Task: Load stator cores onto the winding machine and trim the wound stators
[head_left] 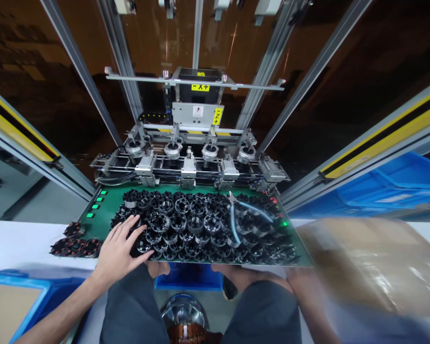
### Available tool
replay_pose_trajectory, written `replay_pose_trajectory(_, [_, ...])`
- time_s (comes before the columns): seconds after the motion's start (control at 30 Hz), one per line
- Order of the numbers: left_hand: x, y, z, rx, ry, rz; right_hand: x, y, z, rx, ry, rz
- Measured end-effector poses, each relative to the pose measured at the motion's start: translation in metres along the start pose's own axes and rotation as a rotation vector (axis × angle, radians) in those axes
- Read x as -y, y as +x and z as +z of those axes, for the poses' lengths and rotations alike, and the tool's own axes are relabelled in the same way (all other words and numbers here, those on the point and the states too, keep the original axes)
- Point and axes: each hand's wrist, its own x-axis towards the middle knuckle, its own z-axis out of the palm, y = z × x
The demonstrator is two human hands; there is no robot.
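Observation:
My left hand (120,248) lies with fingers spread on the near left of several black ring-shaped parts with metal collars (178,222), which crowd a green board (99,206). Blue-handled pliers (249,213) rest on the parts at the right. My right forearm and hand (307,292) are blurred at the board's near right corner. The fingers are hidden or smeared, so I cannot tell what that hand touches.
A machine with several round chucks (174,150) stands behind the board within aluminium frames. Loose black parts (75,246) lie on the white table at the left. A blurred cardboard sheet (369,263) fills the right. Blue crates (387,188) sit beyond.

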Motion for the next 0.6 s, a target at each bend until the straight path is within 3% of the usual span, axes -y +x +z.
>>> replay_pose_trajectory(0.3, [-0.001,0.000,-0.001,-0.001,-0.022,-0.016,0.000,-0.002,-0.006,-0.015,-0.046,-0.029])
replay_pose_trajectory(0.6, [-0.001,0.000,0.000,0.002,-0.021,-0.009,0.002,0.003,0.005,-0.033,-0.109,-0.040])
